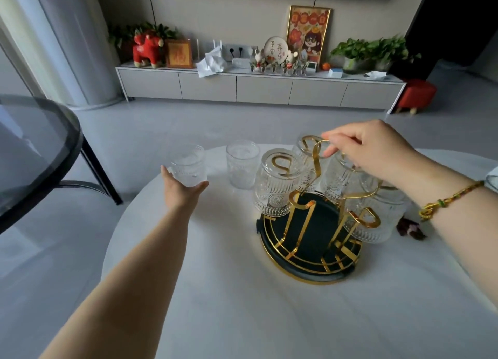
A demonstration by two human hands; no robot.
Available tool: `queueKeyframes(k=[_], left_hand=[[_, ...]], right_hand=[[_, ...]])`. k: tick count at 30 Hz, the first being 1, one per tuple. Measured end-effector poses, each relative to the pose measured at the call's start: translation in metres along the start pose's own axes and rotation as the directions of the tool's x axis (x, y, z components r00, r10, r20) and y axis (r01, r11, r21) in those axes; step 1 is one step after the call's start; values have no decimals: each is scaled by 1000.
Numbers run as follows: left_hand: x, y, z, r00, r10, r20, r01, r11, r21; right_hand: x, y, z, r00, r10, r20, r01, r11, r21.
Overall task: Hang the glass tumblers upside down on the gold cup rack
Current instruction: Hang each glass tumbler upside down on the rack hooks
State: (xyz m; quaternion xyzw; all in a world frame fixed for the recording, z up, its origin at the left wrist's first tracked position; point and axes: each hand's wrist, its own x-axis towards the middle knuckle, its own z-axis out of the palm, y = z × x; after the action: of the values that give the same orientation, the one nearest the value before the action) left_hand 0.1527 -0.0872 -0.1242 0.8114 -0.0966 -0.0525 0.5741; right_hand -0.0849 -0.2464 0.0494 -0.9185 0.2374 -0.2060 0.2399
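The gold cup rack (307, 223) stands on a dark round tray with a gold rim (310, 273) at the right of the white round table (229, 291). Several ribbed glass tumblers (276, 184) hang upside down on its arms. My right hand (369, 148) pinches the rack's top loop handle. Two tumblers stand upright at the table's far edge. My left hand (180, 190) wraps around the base of the left tumbler (187, 165). The second upright tumbler (242, 164) stands alone, between that one and the rack.
A dark glass-topped round table (35, 148) stands to the left. A small dark dried-flower-like item (411, 228) lies on the white table right of the rack. A long low cabinet (258, 89) with ornaments and plants runs along the far wall.
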Motion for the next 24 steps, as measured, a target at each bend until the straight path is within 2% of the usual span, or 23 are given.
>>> queueKeyframes(k=[3,9,12,15,17,20,22,24], left_hand=[[13,-7,4,999,35,15,-35,999,23],[16,-8,7,999,29,-45,-21,987,161],[7,-6,3,999,28,-43,-23,992,123],[-10,-2,-6,997,60,-55,-61,998,-15],[-18,9,-15,992,107,-70,-112,991,-69],[-25,34,-34,971,228,-69,-229,973,-6],[-34,57,-52,930,366,-30,-364,929,68],[-45,79,-72,870,489,71,-493,852,175]], right_hand=[[1,1,1,1000,9,2,-9,1000,-11],[2,0,0,1000,-1,0,1,1000,-15],[2,0,0,1000,-7,2,7,1000,-18],[3,0,0,1000,-4,18,4,1000,-30],[4,0,-1,1000,3,26,-3,999,-34],[3,0,-2,999,9,39,-7,999,-45],[0,0,-1,998,11,63,-8,999,-37],[-2,1,-1,994,26,104,-23,999,-28]])
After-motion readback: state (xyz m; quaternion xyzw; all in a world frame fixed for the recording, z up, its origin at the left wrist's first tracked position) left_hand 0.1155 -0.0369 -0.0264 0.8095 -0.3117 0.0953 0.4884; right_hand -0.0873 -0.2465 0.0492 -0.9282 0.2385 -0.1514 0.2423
